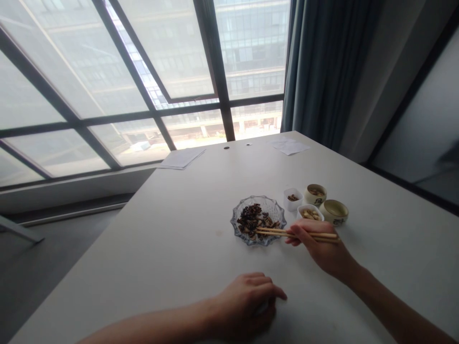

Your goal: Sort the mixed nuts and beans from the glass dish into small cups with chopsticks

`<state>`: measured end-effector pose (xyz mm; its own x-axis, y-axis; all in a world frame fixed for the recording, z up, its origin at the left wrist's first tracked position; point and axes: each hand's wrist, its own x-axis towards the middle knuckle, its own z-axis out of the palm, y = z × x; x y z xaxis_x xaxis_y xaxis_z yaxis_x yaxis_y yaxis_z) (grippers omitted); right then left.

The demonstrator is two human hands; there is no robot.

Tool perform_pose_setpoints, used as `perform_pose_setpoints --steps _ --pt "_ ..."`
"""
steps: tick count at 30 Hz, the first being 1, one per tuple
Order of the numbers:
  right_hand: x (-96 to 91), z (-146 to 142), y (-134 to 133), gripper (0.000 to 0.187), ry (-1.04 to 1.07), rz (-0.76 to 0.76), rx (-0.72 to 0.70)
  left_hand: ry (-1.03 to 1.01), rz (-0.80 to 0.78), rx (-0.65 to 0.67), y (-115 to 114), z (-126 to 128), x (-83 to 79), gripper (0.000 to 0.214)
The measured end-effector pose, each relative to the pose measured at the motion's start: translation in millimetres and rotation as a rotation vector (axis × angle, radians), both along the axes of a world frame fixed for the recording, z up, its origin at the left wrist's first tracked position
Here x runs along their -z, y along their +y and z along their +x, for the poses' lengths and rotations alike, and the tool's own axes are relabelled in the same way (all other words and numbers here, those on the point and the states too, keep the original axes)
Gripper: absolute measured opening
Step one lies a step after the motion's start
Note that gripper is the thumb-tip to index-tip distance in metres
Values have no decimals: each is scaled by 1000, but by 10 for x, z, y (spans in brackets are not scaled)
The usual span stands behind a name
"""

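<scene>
A pair of wooden chopsticks (pixel 299 234) is held in the right hand (pixel 319 249), at right of centre, with the fingers closed around the upper sections in a writing-style grip. The tips are positioned over the right part of a cut-glass dish (pixel 241 215), which is placed centre right on a white table (pixel 143 267). Whether a piece is clamped between the tips cannot be determined. The left hand (pixel 245 306) is rested on the table at bottom centre, loosely curled, with nothing visibly held. A large heap of dark striped seeds (pixel 253 220) is retained in the dish. Beyond the dish, a small group of containers is arranged: a white square cup (pixel 289 203) with a few brown pieces, a white bowl (pixel 298 214) with pale nuts, a ceramic cup (pixel 314 201) with brown contents, and a second ceramic cup (pixel 335 221) with no contents discernible. The bulk of the seeds is thus located in the dish, with only small quantities of food visible in the nearby vessels. Sheets of paper (pixel 182 158) are laid at the far edge of the table, below a large window (pixel 107 81) at upper left.
</scene>
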<state>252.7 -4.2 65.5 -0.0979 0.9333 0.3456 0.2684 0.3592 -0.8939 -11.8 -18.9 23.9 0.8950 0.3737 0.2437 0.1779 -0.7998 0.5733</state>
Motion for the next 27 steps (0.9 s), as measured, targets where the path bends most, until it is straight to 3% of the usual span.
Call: perform_pose_setpoints --steps 4,8,12,15,21,27 --pt "47 -14 -11 40 163 -31 98 10 -5 -3 -1 -1 1 35" --pt "-36 163 11 41 290 -11 325 -14 -6 2 -3 -1 10 35" --pt "-161 434 53 40 304 107 582 -5 -18 1 0 -15 28 36" --pt "-203 552 80 41 275 146 664 18 -25 7 5 -25 35 37" --pt "-169 425 24 36 220 186 587 13 -33 0 5 -5 25 36" --pt "7 33 -32 28 133 117 102 10 -13 -1 1 2 15 36"
